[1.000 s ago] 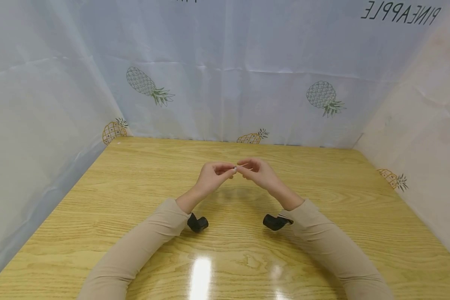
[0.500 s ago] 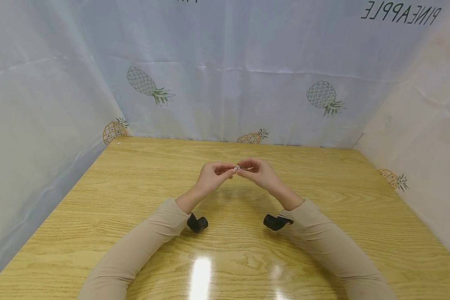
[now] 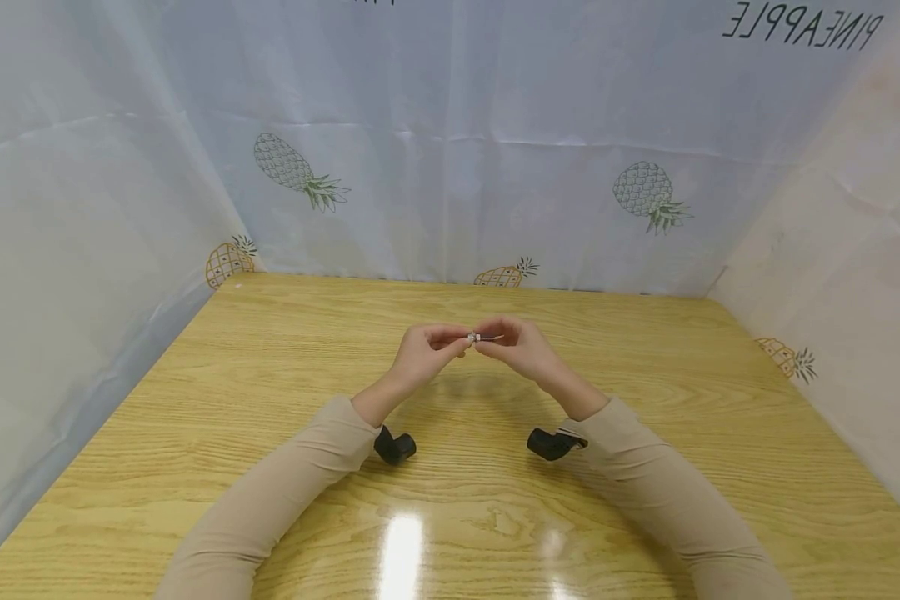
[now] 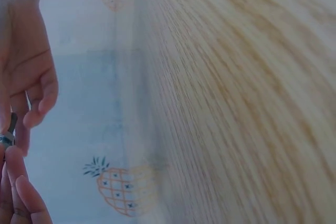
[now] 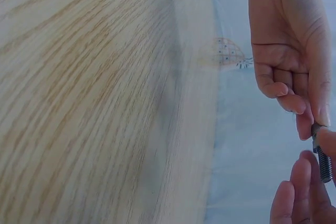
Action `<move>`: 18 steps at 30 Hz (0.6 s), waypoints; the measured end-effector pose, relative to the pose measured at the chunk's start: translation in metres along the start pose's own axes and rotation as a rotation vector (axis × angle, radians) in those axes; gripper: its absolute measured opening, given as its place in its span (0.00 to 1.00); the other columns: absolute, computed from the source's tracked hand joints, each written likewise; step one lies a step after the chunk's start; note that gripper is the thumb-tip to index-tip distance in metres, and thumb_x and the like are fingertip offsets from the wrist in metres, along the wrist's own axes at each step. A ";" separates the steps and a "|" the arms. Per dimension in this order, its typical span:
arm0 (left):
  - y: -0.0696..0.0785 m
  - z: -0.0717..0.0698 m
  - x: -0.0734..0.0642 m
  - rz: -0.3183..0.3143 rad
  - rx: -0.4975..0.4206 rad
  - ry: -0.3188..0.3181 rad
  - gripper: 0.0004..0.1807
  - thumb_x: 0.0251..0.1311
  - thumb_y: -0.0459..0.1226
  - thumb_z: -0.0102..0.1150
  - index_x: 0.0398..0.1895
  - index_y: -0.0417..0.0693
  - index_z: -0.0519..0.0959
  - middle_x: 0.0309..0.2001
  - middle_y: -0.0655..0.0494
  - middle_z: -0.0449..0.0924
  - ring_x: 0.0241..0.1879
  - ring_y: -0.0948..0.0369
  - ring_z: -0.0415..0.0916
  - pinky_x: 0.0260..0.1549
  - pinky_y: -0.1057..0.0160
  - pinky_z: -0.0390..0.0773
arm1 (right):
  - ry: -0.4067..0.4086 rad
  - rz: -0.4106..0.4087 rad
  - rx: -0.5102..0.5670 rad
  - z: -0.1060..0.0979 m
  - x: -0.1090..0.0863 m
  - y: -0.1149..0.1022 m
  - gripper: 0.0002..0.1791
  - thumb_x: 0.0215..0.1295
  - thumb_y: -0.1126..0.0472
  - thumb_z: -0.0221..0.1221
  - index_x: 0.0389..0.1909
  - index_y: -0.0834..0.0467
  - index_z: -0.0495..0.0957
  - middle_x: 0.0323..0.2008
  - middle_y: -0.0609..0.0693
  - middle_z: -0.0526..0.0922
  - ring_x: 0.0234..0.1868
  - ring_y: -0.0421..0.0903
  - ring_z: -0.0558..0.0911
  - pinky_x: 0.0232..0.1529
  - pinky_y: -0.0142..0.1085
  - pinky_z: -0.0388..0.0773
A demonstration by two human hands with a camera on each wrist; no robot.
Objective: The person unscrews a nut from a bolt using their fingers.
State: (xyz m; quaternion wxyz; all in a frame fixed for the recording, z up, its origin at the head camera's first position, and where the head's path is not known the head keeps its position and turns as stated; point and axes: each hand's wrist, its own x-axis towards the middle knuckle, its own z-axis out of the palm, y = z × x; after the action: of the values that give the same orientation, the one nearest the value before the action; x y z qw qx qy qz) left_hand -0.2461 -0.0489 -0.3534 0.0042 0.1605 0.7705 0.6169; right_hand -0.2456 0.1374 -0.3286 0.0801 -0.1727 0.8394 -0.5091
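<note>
A small dark threaded bolt point(image 5: 325, 167) lies roughly level between my two hands, above the table. My left hand point(image 3: 423, 354) pinches its left end between thumb and fingertips. On the bolt sits a small metal nut point(image 4: 7, 139). My right hand point(image 3: 521, 346) has its thumb and index fingertips at the nut, with the threaded shaft running back between them toward the palm. The remaining fingers of the right hand are loosely bent. Fingertips partly cover the bolt's left end and the nut.
The wood-grain table point(image 3: 285, 333) spreads beneath both hands. Pale curtains point(image 3: 450, 192) printed with pineapples hang behind it and at both sides. Black wrist pieces point(image 3: 396, 447) stick out below each sleeve. A bright reflection lies on the near tabletop.
The thumb and fingers of my right hand have shifted at the nut, and more of the nut and shaft shows between them. My left hand stays in place.
</note>
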 end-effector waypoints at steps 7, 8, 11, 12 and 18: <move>0.002 -0.001 -0.002 -0.006 0.016 -0.007 0.14 0.61 0.40 0.59 0.47 0.43 0.82 0.46 0.44 0.83 0.40 0.54 0.82 0.43 0.59 0.80 | -0.018 0.053 0.013 0.000 0.002 -0.001 0.21 0.69 0.52 0.52 0.56 0.61 0.74 0.50 0.62 0.79 0.52 0.59 0.78 0.55 0.52 0.74; 0.002 -0.001 -0.002 -0.006 0.018 -0.007 0.14 0.61 0.40 0.59 0.47 0.43 0.82 0.46 0.44 0.83 0.40 0.54 0.82 0.43 0.60 0.80 | -0.016 0.058 0.010 0.000 0.002 -0.001 0.21 0.69 0.52 0.52 0.54 0.61 0.75 0.49 0.61 0.80 0.51 0.59 0.78 0.54 0.51 0.74; 0.000 -0.001 -0.001 -0.001 0.022 -0.005 0.14 0.61 0.40 0.59 0.47 0.42 0.82 0.46 0.44 0.83 0.40 0.54 0.83 0.42 0.62 0.80 | -0.003 0.048 -0.003 0.001 0.002 0.000 0.18 0.68 0.54 0.53 0.53 0.61 0.76 0.50 0.60 0.80 0.51 0.57 0.78 0.54 0.50 0.75; 0.000 0.000 -0.001 0.002 0.020 -0.005 0.14 0.61 0.40 0.59 0.47 0.42 0.82 0.46 0.44 0.83 0.40 0.55 0.83 0.42 0.62 0.80 | 0.004 0.041 -0.010 0.001 0.002 0.000 0.18 0.67 0.55 0.55 0.53 0.61 0.75 0.50 0.60 0.80 0.51 0.56 0.79 0.54 0.49 0.75; -0.001 0.000 0.000 0.001 0.002 -0.005 0.14 0.61 0.39 0.59 0.47 0.42 0.82 0.46 0.44 0.83 0.39 0.57 0.82 0.44 0.56 0.80 | 0.023 0.034 -0.031 0.001 0.001 -0.001 0.20 0.65 0.56 0.57 0.56 0.59 0.73 0.53 0.58 0.77 0.52 0.56 0.78 0.52 0.46 0.77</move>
State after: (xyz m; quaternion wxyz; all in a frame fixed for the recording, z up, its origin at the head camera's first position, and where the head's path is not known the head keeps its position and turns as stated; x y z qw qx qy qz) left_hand -0.2460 -0.0495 -0.3542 0.0059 0.1625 0.7709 0.6158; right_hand -0.2462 0.1358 -0.3278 0.0762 -0.1540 0.8509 -0.4964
